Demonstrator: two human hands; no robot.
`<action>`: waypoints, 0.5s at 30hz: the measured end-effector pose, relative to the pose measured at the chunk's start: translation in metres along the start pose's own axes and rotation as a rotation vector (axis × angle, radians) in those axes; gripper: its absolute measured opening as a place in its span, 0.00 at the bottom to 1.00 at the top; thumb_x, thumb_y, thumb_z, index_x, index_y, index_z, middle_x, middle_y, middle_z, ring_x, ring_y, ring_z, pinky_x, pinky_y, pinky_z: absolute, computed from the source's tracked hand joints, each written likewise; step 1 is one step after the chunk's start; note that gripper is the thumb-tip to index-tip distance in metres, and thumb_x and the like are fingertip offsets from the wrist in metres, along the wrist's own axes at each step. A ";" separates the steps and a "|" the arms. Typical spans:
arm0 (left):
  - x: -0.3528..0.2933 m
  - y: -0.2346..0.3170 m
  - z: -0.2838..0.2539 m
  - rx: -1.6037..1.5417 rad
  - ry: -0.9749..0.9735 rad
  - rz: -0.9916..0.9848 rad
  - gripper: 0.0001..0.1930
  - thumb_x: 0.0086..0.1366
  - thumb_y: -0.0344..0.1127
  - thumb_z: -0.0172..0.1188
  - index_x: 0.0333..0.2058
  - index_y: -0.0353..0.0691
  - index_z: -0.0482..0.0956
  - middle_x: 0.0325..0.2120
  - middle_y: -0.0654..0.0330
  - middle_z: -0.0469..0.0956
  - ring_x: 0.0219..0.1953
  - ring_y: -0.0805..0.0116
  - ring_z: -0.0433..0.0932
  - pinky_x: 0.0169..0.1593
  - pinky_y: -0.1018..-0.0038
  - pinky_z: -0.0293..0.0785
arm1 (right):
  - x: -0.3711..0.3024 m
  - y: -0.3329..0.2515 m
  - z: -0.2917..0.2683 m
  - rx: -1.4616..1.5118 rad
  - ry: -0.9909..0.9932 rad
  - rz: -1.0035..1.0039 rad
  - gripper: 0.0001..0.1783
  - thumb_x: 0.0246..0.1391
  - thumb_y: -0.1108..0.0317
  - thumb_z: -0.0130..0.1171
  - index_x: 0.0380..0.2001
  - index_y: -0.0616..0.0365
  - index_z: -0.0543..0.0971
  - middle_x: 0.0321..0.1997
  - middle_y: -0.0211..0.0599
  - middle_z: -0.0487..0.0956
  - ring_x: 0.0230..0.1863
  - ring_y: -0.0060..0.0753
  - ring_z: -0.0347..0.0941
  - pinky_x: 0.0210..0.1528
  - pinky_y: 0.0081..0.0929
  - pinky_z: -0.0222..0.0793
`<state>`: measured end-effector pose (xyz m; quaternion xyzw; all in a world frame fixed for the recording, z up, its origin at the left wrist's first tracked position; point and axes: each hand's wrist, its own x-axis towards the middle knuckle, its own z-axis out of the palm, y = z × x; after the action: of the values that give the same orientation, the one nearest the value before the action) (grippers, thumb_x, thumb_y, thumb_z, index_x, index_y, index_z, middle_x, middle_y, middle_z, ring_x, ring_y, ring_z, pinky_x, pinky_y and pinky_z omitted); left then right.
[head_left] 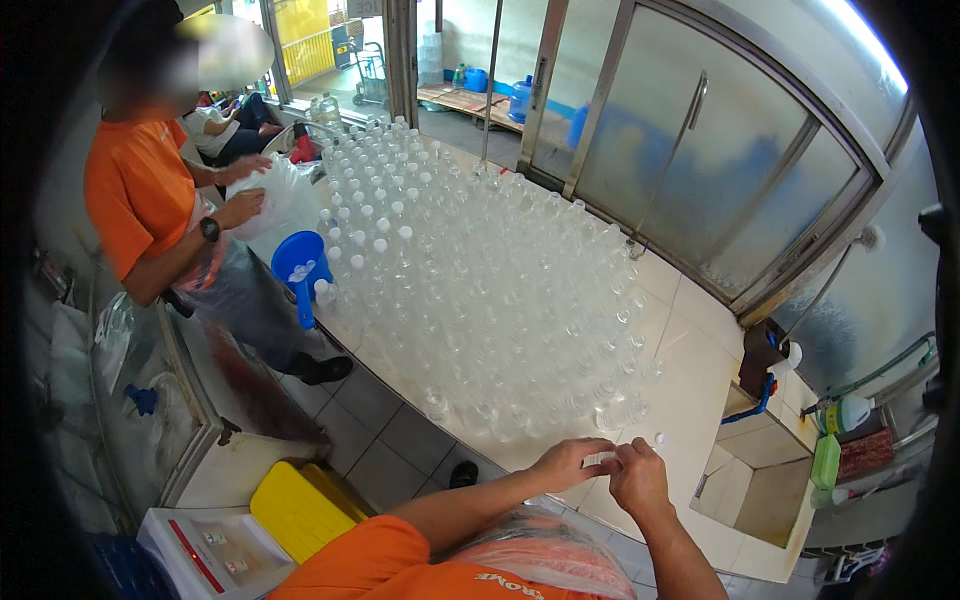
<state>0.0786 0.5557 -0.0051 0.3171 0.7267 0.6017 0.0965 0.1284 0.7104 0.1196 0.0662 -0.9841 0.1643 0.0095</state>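
My left hand (572, 466) is curled at the near edge of the tiled counter, its fingers closed round a clear plastic bottle (598, 459) of which only a small part shows. Close against it, my right hand (640, 480) has its fingers bent in a pinch; what they grip is hidden. A small white cap (660, 438) is just beyond the right hand. In front of both hands, many clear, uncapped bottles (510, 300) stand packed upright together. Bottles with white caps (380, 245) fill the far left part of the group.
At the left, a co-worker in an orange shirt (140, 190) handles a clear plastic bag (275, 200). A blue dipper (300, 255) with white caps inside sits at the counter's left edge. Right lies a tiled basin (745, 490); yellow crate (300, 505) lower left; sliding glass doors (700, 150) behind.
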 end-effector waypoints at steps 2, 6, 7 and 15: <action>0.002 -0.002 -0.004 -0.002 -0.037 0.019 0.24 0.66 0.40 0.70 0.59 0.43 0.80 0.54 0.51 0.83 0.49 0.50 0.85 0.50 0.63 0.81 | 0.002 -0.005 0.002 -0.045 -0.015 0.077 0.08 0.54 0.68 0.67 0.33 0.62 0.82 0.33 0.52 0.79 0.37 0.57 0.81 0.39 0.50 0.78; 0.003 0.003 -0.015 -0.022 -0.112 0.081 0.23 0.66 0.40 0.69 0.59 0.43 0.80 0.52 0.50 0.84 0.48 0.50 0.85 0.50 0.62 0.81 | -0.003 -0.013 0.002 -0.094 -0.065 0.149 0.08 0.56 0.68 0.66 0.32 0.63 0.81 0.36 0.53 0.80 0.35 0.58 0.80 0.39 0.51 0.78; 0.004 0.004 -0.017 -0.030 -0.119 0.090 0.23 0.67 0.40 0.69 0.59 0.42 0.80 0.52 0.50 0.84 0.48 0.49 0.85 0.49 0.62 0.80 | -0.006 -0.014 0.001 -0.092 -0.060 0.105 0.07 0.56 0.69 0.65 0.33 0.63 0.80 0.36 0.53 0.80 0.36 0.57 0.80 0.39 0.50 0.78; 0.005 0.002 -0.019 -0.084 -0.210 0.011 0.23 0.67 0.39 0.69 0.59 0.41 0.78 0.49 0.46 0.84 0.48 0.45 0.84 0.51 0.59 0.80 | -0.010 -0.009 0.001 -0.117 -0.042 -0.149 0.10 0.51 0.77 0.61 0.39 0.62 0.81 0.36 0.51 0.80 0.39 0.55 0.80 0.42 0.47 0.78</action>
<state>0.0656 0.5438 0.0033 0.3779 0.6851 0.5955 0.1821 0.1393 0.7033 0.1214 0.1420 -0.9844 0.1039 0.0049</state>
